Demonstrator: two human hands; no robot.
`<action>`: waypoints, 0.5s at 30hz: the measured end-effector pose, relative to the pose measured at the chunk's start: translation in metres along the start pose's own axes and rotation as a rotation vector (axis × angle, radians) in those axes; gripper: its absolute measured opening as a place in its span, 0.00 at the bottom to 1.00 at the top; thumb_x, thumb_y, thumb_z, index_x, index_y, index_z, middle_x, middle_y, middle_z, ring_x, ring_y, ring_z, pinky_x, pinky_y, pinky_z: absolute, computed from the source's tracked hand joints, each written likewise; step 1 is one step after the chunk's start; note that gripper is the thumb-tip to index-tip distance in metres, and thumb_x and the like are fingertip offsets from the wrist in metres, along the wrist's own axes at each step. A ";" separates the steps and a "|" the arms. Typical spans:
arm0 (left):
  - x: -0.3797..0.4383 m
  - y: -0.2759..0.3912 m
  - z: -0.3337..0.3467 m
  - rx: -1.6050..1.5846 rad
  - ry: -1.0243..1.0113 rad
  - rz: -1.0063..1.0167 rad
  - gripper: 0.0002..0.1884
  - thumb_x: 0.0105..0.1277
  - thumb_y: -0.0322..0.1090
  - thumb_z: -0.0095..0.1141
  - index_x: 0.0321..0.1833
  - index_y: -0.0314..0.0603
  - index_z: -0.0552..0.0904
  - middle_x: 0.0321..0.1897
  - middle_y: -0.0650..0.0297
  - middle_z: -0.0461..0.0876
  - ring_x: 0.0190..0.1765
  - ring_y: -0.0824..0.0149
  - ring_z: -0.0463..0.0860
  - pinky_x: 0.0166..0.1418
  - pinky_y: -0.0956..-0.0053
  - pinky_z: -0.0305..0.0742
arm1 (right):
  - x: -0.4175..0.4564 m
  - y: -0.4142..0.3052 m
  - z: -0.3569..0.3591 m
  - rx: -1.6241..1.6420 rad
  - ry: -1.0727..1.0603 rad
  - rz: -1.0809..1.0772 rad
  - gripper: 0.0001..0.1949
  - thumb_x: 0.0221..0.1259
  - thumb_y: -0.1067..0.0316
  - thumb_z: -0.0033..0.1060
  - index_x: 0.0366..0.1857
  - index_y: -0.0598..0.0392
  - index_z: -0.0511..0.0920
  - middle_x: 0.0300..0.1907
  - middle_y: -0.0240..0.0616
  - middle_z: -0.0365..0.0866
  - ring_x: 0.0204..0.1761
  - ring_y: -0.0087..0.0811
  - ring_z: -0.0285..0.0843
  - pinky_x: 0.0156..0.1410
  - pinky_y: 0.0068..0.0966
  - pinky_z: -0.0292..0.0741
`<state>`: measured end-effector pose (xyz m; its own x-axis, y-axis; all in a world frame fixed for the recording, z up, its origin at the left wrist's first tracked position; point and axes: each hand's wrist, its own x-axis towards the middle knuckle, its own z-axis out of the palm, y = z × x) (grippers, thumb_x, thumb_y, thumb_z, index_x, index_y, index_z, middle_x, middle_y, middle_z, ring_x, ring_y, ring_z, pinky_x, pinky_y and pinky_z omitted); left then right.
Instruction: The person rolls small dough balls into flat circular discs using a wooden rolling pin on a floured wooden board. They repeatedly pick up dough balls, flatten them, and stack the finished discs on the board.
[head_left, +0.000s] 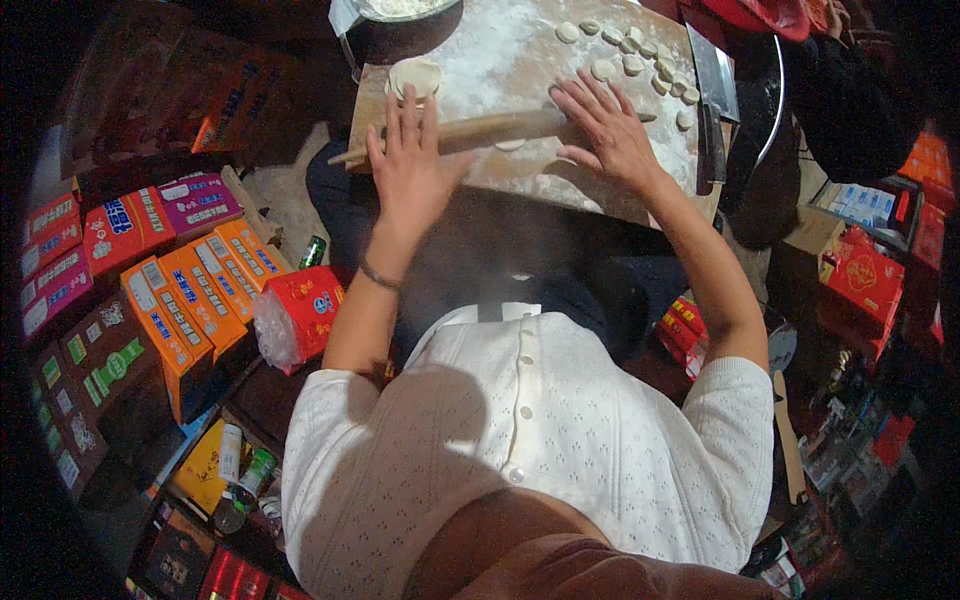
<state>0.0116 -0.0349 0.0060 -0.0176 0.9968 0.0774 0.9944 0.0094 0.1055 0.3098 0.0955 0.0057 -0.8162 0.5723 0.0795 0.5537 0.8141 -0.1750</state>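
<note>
A tapered wooden rolling pin (499, 127) lies across a floured wooden board (495, 75). My left hand (412, 165) rests on the pin's left part, fingers spread and pointing away from me. On its right part lies my right hand (607, 135), palm down with the fingers apart. Beneath the pin, a small dough piece (511, 145) partly shows. Flat round dough wrappers (415, 78) are stacked just beyond my left fingertips. Several small dough pieces (632, 66) are scattered at the board's upper right, with a flattened one (603, 70) near my right fingers.
A cleaver (712, 71) with a dark handle lies along the board's right edge. A bowl of flour (401, 7) stands at the top left. Orange cartons (187, 300) and red boxes (307, 311) crowd the left side; another red box (861, 289) is at right.
</note>
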 end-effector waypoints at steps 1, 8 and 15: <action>-0.001 0.002 -0.005 0.014 -0.011 0.009 0.52 0.67 0.63 0.63 0.86 0.41 0.56 0.88 0.50 0.47 0.88 0.47 0.47 0.85 0.38 0.45 | 0.000 0.005 0.004 0.006 -0.001 0.017 0.45 0.67 0.26 0.48 0.84 0.42 0.59 0.85 0.37 0.57 0.88 0.45 0.43 0.88 0.52 0.43; 0.013 -0.007 0.010 -0.015 0.069 -0.046 0.50 0.68 0.69 0.58 0.84 0.44 0.62 0.88 0.51 0.48 0.89 0.49 0.46 0.85 0.37 0.41 | 0.016 0.005 0.001 -0.036 0.096 -0.014 0.45 0.65 0.28 0.54 0.83 0.41 0.61 0.84 0.36 0.59 0.87 0.44 0.47 0.88 0.54 0.43; -0.017 0.003 0.001 0.042 -0.019 -0.023 0.50 0.69 0.64 0.60 0.85 0.40 0.58 0.88 0.50 0.49 0.88 0.46 0.47 0.83 0.37 0.50 | -0.005 -0.006 -0.001 0.022 0.073 -0.019 0.43 0.67 0.29 0.51 0.83 0.40 0.61 0.85 0.36 0.58 0.87 0.45 0.47 0.88 0.54 0.44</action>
<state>0.0151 -0.0520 0.0038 -0.0392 0.9976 0.0566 0.9972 0.0355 0.0656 0.3108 0.0875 0.0074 -0.8121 0.5627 0.1542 0.5336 0.8232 -0.1940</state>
